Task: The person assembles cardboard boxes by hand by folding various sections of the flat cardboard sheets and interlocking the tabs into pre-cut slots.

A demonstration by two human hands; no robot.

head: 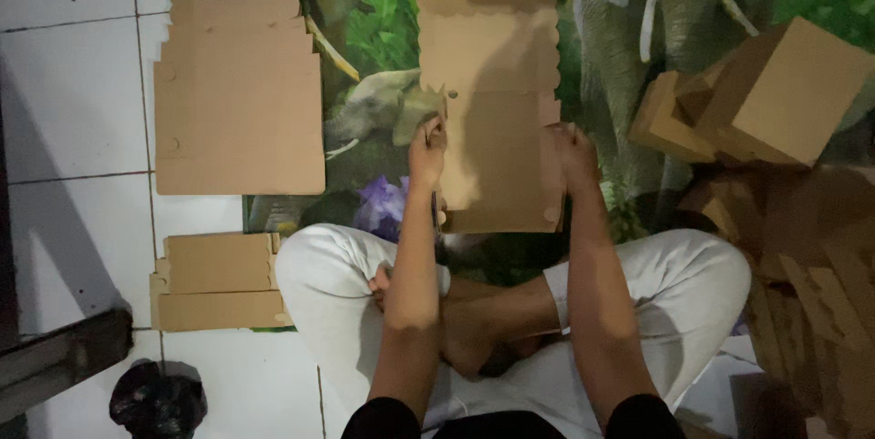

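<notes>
A flat die-cut cardboard box blank [492,102] with scalloped edges lies on a mat printed with elephants and leaves [383,29], straight ahead of my crossed legs. My left hand [427,153] grips the blank's left side flap and holds it upright. On the opposite side my right hand [574,154] holds the right side flap, also bent up. The far half of the blank lies flat on the mat.
A stack of flat cardboard blanks [237,102] rests at the upper left, and smaller folded pieces [219,279] lie to my left on the white tiles. Assembled brown boxes [775,92] pile up at the right. A black bag [157,400] sits at the lower left.
</notes>
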